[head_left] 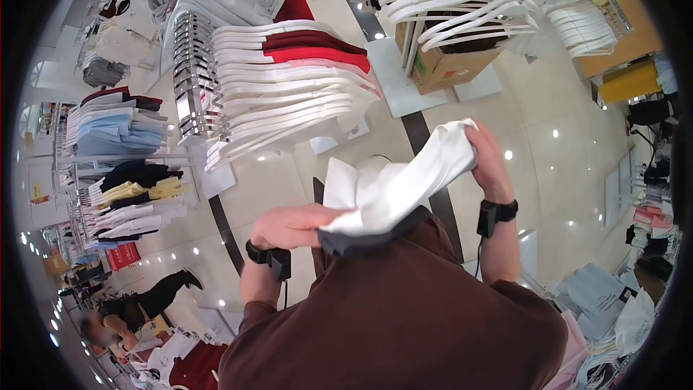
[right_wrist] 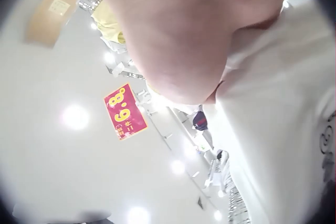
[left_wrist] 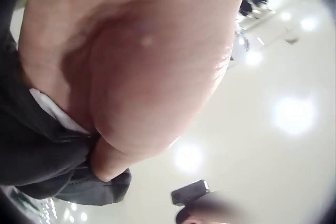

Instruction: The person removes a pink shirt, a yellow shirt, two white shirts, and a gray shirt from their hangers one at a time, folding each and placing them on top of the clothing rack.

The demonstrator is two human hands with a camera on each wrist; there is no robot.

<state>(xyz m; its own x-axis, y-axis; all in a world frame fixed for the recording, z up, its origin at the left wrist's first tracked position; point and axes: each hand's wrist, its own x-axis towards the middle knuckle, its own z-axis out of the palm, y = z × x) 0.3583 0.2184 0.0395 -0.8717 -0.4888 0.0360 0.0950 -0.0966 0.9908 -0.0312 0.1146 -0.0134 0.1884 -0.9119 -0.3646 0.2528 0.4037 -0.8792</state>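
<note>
A folded garment (head_left: 404, 195), white with a dark grey part along its lower side, is held up in front of the chest. At its left end my left hand (head_left: 292, 225) grips the cloth, its fingers partly hidden by the white layer. In the left wrist view the thumb presses on dark grey cloth (left_wrist: 42, 150), with a strip of white beside it. My right hand (head_left: 491, 162) holds the upper right end of the garment. Seen from the right wrist, white cloth (right_wrist: 268, 119) with a dark print at its edge hangs beside the palm.
White hangers with white and red clothes (head_left: 289, 79) fill a rack ahead. More white hangers (head_left: 462, 0) hang above a cardboard box (head_left: 455, 68). Clothes racks (head_left: 119, 133) stand at left, and another person (head_left: 123, 318) is at lower left. Bagged clothes (head_left: 595, 296) lie at lower right.
</note>
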